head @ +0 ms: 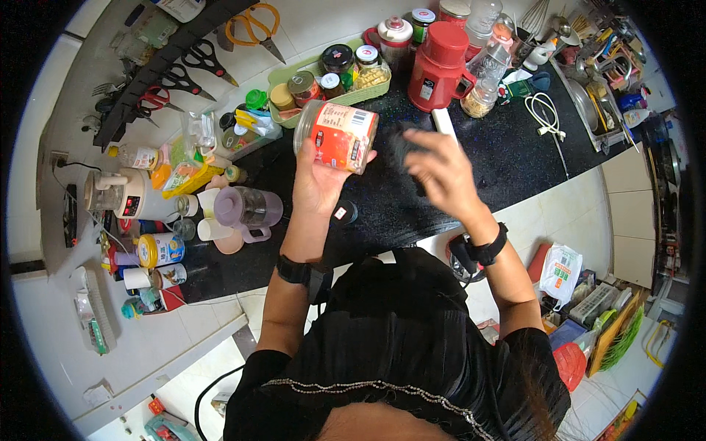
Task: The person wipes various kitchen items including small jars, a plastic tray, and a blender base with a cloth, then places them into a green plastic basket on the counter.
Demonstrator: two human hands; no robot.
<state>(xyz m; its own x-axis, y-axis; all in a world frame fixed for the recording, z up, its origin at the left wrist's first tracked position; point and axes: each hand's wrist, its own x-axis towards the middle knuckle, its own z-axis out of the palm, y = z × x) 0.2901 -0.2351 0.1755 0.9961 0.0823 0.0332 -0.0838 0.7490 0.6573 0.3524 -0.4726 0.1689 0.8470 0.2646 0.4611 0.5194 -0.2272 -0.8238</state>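
My left hand (325, 184) is closed around a clear plastic jar (336, 135) with a red and cream label, tilted on its side above the black countertop (380, 193). To its right my right hand (441, 171) is raised, fingers spread and partly curled. A dark blurred thing (405, 146) lies at its fingertips; whether the hand touches it I cannot tell. Below the jar a small dark round lid or disc (345, 212) with a pale sticker rests on the counter. A white bar-shaped object (444, 124) lies behind my right hand.
A green basket (358, 98) of jars stands behind the held jar, with a red thermos jug (438, 71) to its right. A purple lidded pitcher (251, 212) and cups are at left. Scissors (207, 60) hang on a wall rack. A white cable (546, 116) lies at right.
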